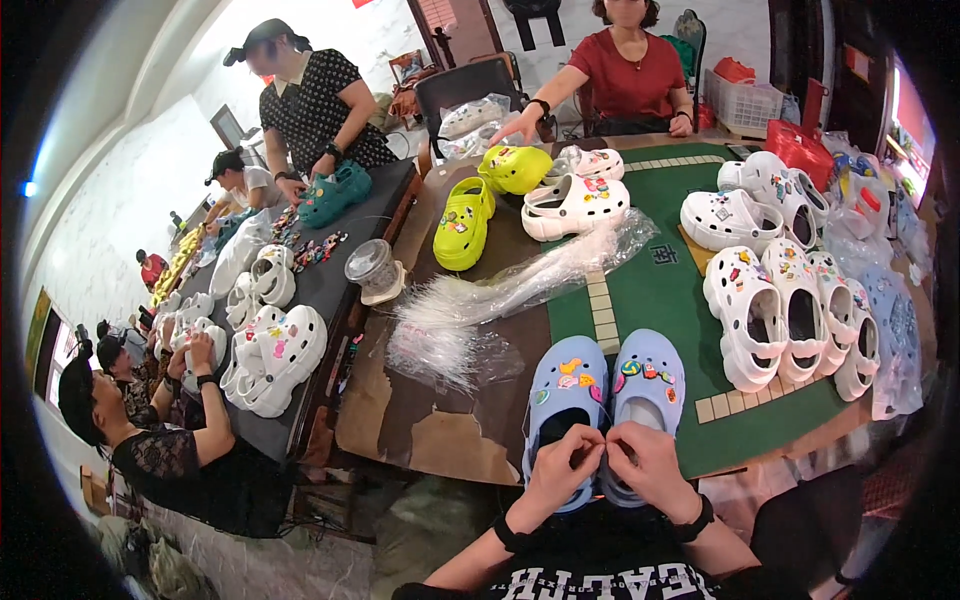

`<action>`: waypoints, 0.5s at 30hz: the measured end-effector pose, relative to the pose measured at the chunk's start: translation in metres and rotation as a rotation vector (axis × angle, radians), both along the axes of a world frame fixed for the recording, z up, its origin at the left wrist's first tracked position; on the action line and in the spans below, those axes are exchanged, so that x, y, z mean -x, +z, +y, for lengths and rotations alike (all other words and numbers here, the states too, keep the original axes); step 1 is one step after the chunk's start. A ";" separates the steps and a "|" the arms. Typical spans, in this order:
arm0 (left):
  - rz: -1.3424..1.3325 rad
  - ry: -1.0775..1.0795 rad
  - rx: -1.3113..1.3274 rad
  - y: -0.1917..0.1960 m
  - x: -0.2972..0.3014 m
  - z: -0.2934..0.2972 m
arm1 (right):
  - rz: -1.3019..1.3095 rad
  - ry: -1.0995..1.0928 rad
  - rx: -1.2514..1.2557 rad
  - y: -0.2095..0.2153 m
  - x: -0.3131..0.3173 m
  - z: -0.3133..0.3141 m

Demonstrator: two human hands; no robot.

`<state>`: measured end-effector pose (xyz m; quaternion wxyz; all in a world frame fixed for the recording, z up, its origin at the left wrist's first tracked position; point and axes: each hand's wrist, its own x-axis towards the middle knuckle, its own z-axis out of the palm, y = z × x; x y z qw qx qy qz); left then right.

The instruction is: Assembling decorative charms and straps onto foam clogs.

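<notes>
A pair of light blue foam clogs (648,362) stands side by side at the near edge of the table, toes pointing away from me. Colourful charms decorate both toes. My left hand (560,466) is over the heel of the left clog, thumb and fingers pinched together. Beside it, my right hand (652,468) is over the right clog's heel, also pinched. The fingertips of both hands meet between the two shoes; whatever they hold is too small to make out. Beyond the clogs lies a bundle of thin clear plastic strands (440,325), partly in a plastic sleeve.
White clogs (740,325) with charms stand in a group on the right. Lime clogs (464,225) and a white pair (575,208) sit farther off, where a person in red reaches. A round clear tub (371,264) stands left. Co-workers handle clogs at a dark table (375,205).
</notes>
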<state>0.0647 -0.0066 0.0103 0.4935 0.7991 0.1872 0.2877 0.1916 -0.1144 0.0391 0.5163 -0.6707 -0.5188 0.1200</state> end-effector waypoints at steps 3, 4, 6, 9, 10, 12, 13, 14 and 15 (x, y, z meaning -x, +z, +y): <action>-0.032 0.022 -0.018 0.000 -0.001 0.000 | 0.009 -0.002 0.002 0.001 0.001 -0.001; -0.034 0.019 0.002 0.003 -0.001 0.000 | 0.040 -0.002 0.024 0.001 0.001 -0.002; -0.035 0.014 0.023 0.004 -0.001 0.000 | 0.045 0.002 0.025 -0.001 0.000 -0.002; -0.034 0.007 -0.017 0.004 -0.001 0.000 | 0.058 0.009 0.033 0.001 0.000 -0.003; -0.039 0.001 -0.013 0.004 -0.001 0.001 | 0.068 0.013 0.039 0.001 0.000 -0.003; -0.043 -0.005 -0.007 0.004 -0.001 0.001 | 0.042 0.008 0.010 -0.002 -0.001 -0.001; -0.035 -0.005 -0.001 0.003 -0.001 0.001 | 0.015 0.003 -0.021 -0.003 -0.001 -0.001; -0.027 -0.006 0.004 0.003 -0.001 0.001 | 0.015 0.002 -0.020 -0.002 -0.002 -0.001; -0.026 -0.005 0.005 0.002 -0.001 0.001 | 0.003 0.008 -0.021 -0.001 -0.002 0.000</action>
